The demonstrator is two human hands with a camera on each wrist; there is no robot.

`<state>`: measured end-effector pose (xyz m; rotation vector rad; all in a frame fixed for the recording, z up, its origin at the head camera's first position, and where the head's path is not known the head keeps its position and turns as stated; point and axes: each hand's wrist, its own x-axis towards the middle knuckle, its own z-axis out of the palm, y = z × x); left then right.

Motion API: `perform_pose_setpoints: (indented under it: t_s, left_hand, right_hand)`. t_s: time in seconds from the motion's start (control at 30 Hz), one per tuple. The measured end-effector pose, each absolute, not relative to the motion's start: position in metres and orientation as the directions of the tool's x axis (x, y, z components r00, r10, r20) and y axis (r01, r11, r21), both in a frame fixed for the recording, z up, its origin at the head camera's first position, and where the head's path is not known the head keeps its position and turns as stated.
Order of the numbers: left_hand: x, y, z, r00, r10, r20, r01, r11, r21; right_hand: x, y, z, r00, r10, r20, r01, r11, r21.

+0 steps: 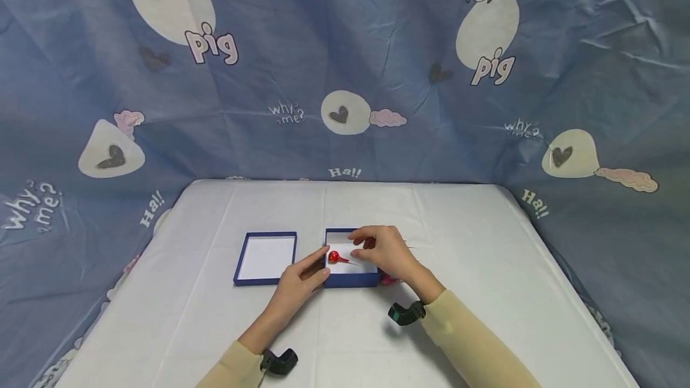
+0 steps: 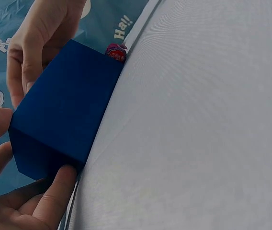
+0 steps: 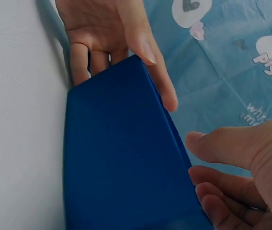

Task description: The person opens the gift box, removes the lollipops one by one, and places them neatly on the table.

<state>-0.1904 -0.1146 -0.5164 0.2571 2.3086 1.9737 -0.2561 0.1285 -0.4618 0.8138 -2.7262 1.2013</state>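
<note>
A deep blue box (image 1: 353,281) with a white inside stands uncovered on the table. My left hand (image 1: 298,280) holds its left end, with the thumb at the front left corner and the other fingers along the left wall. Inside the box lies a red lollipop (image 1: 333,257), its thin stick pointing right. Above the box's right half is my right hand (image 1: 384,248), thumb and fingers bent and apart, with nothing between them. Its fingertips are over the rim, to the right of the lollipop. Beside the box's right end lies another wrapped lollipop (image 2: 116,53), partly hidden in the head view.
Left of the box lies a shallow blue lid (image 1: 265,282), white side up. A white cloth covers the table (image 1: 345,328). Behind it hangs a blue printed curtain (image 1: 302,148).
</note>
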Motion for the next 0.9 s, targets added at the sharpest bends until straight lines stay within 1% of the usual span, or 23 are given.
perform_pose_setpoints:
  t_s: [0.23, 0.43, 0.53, 0.73, 0.83, 0.9]
  left_hand:
    - [-0.19, -0.116, -0.518, -0.978, 0.204, 0.043, 0.067, 0.112, 0.991]
    - [-0.191, -0.116, -0.519, -0.977, 0.204, 0.054, 0.072, 0.082, 0.994]
    - [-0.192, -0.116, -0.518, -0.978, 0.202, 0.047, 0.064, 0.079, 0.995]
    - [-0.19, -0.117, -0.517, -0.978, 0.207, 0.038, 0.052, 0.058, 0.997]
    - [-0.19, -0.117, -0.518, -0.977, 0.212, 0.036, 0.049, 0.059, 0.997]
    - [-0.19, -0.117, -0.518, -0.976, 0.214, 0.035, 0.05, 0.067, 0.996]
  right_hand:
    - [-0.261, 0.115, -0.467, -0.839, -0.495, 0.228, -0.503, 0.544, -0.671]
    - [-0.27, 0.104, -0.472, -0.811, -0.548, 0.205, -0.542, 0.572, -0.615]
    - [-0.275, 0.099, -0.473, -0.797, -0.575, 0.184, -0.557, 0.582, -0.593]
    - [-0.283, 0.093, -0.472, -0.784, -0.608, 0.124, -0.552, 0.592, -0.587]
    - [-0.287, 0.09, -0.473, -0.777, -0.621, 0.1, -0.562, 0.615, -0.553]
    - [-0.288, 0.089, -0.474, -0.774, -0.627, 0.09, -0.576, 0.638, -0.511]
